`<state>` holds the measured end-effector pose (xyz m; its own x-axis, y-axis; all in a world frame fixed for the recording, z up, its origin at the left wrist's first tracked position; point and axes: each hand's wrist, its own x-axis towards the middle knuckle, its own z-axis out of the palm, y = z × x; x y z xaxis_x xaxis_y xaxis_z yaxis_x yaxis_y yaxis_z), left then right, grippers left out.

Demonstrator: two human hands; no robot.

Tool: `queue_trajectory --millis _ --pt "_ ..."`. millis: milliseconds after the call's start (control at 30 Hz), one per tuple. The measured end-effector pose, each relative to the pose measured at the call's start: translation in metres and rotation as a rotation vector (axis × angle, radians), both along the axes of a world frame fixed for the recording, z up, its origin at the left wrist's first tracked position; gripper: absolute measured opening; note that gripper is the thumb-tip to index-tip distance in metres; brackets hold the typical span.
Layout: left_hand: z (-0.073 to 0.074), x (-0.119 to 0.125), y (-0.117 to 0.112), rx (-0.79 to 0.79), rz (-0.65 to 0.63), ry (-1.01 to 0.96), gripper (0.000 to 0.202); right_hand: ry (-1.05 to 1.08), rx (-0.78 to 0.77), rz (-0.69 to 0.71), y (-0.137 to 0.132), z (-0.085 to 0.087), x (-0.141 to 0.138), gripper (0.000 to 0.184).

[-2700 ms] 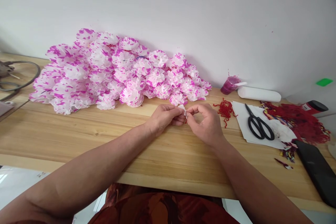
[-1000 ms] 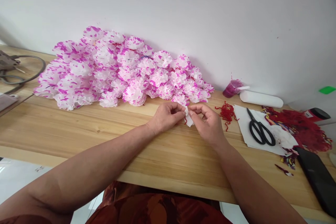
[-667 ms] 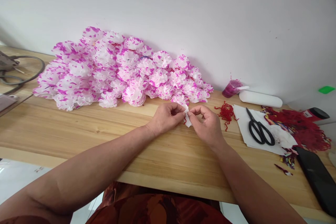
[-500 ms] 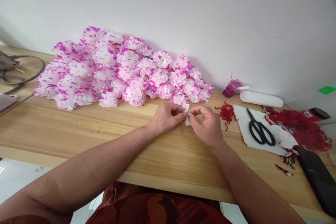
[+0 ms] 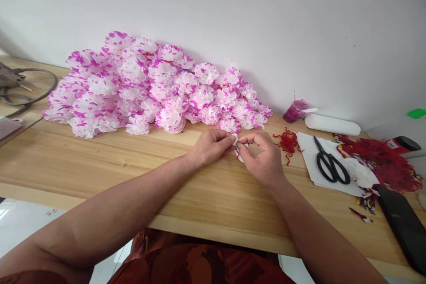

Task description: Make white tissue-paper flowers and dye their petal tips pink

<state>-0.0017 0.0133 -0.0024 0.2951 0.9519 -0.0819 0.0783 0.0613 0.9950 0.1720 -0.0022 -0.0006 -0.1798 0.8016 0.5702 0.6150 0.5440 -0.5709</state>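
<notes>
My left hand and my right hand meet over the wooden table, both pinching one small folded white paper piece between their fingertips. A bit of red thread shows at the paper's lower edge. Just behind the hands lies a big heap of pink-and-white paper flowers against the white wall. A small clump of red thread rests on the table to the right of my right hand.
Black scissors lie on white paper at the right, beside a red thread pile, a white roll and a purple cup. A black flat object sits far right. Cables lie far left.
Both hands have kept pinching the white paper piece at the same spot, with small finger movements turning it. The view has shifted slightly.
</notes>
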Motion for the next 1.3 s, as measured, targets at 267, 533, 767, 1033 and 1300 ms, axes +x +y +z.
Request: queue_trajectory --millis 267,533,767,1033,1300 --pt "-0.001 0.001 -0.002 0.010 0.004 0.053 0.042 0.006 -0.126 -0.082 -0.001 -0.001 -0.003 0.006" --pt "0.002 0.001 -0.001 -0.028 0.028 0.053 0.042 -0.001 -0.139 -0.069 -0.003 0.000 -0.003 0.004" --pt "-0.005 0.000 0.002 -0.055 0.019 0.033 0.043 0.027 -0.185 -0.091 -0.002 -0.001 -0.004 0.006" --pt "-0.005 0.002 0.003 -0.124 0.016 -0.074 0.038 0.031 -0.231 -0.101 -0.003 0.000 -0.004 0.002" --pt "-0.011 0.003 0.006 -0.154 0.007 -0.151 0.036 0.041 -0.238 -0.088 -0.002 0.001 -0.004 0.005"
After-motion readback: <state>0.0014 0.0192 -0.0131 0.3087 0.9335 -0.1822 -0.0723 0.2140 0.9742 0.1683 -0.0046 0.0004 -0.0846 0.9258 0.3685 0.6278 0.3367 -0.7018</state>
